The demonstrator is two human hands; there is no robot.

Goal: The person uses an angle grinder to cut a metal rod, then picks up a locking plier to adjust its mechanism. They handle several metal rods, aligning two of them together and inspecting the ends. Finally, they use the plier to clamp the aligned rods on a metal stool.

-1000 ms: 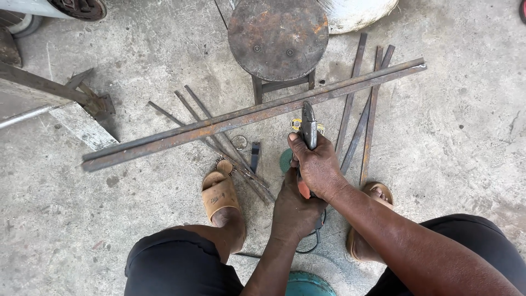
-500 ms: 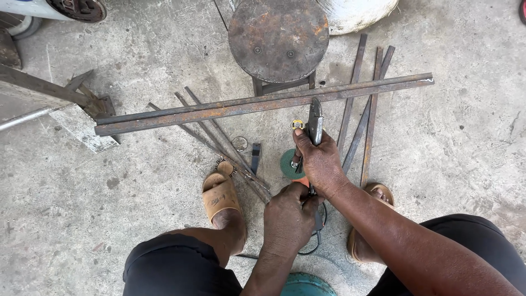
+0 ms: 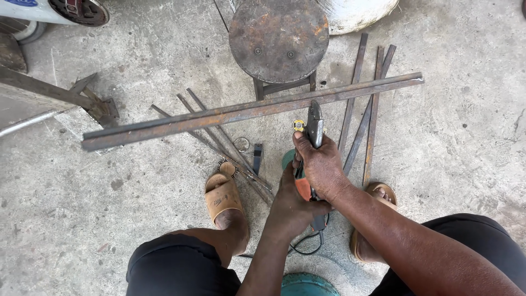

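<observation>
Presently we note a long rusty angle bar (image 3: 241, 114) crossing mid-frame. Below centre, the left hand (image 3: 293, 205) has its fingers wrapped round the angle grinder (image 3: 311, 143), the right hand (image 3: 323, 164) clasping its upper body.

My right hand (image 3: 323, 164) and left hand (image 3: 293, 205) cover most of the grinder (image 3: 313, 131), so I cannot tell its body shape or switch. Its cord (image 3: 307, 249) runs under my wrist. The green disc (image 3: 287, 159) is mostly hidden behind my fingers. My right sandal (image 3: 378, 192) is half under my forearm. The white drum (image 3: 356, 11) and the wheel (image 3: 79, 11) are cut off by the top edge.
</observation>
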